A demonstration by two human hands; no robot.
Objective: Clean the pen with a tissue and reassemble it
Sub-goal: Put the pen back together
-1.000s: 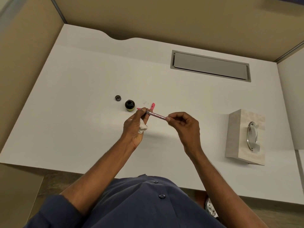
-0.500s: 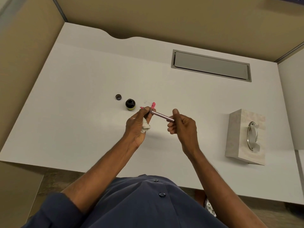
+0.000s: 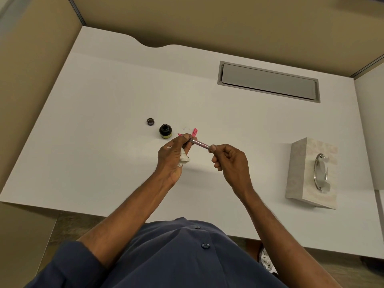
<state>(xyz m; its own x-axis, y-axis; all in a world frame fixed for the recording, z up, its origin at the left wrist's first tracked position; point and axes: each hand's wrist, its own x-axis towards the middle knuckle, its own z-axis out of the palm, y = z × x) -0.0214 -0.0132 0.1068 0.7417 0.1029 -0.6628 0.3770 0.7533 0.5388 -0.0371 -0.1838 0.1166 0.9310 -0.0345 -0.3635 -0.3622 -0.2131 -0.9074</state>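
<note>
Above the white worktop (image 3: pixel 104 142), the left hand (image 3: pixel 172 156) pinches the pen (image 3: pixel 198 143) near its pink tip, a crumpled tissue (image 3: pixel 184 159) tucked in its palm; the right hand (image 3: pixel 230 161) grips the pen's other end. Just beyond the pen stand an open ink bottle (image 3: pixel 165 131) and, farther, its cap (image 3: pixel 150 121).

Person, head-camera view, torso and both arms showing.

Shirt (image 3: pixel 176 258): the person is wearing a dark navy blue button-front shirt, its fabric creasing softly across the chest. Two small round dark buttons (image 3: pixel 205 245) are showing along the placket.

Left sleeve (image 3: pixel 68 265): rolled or pushed up to about the elbow, bunching in folds, leaving the forearm bare.

Left hand (image 3: pixel 171 157) and right hand (image 3: pixel 232 163): both are showing bare, with no rings, watch or gloves visible. The right forearm is bare as well.
</note>
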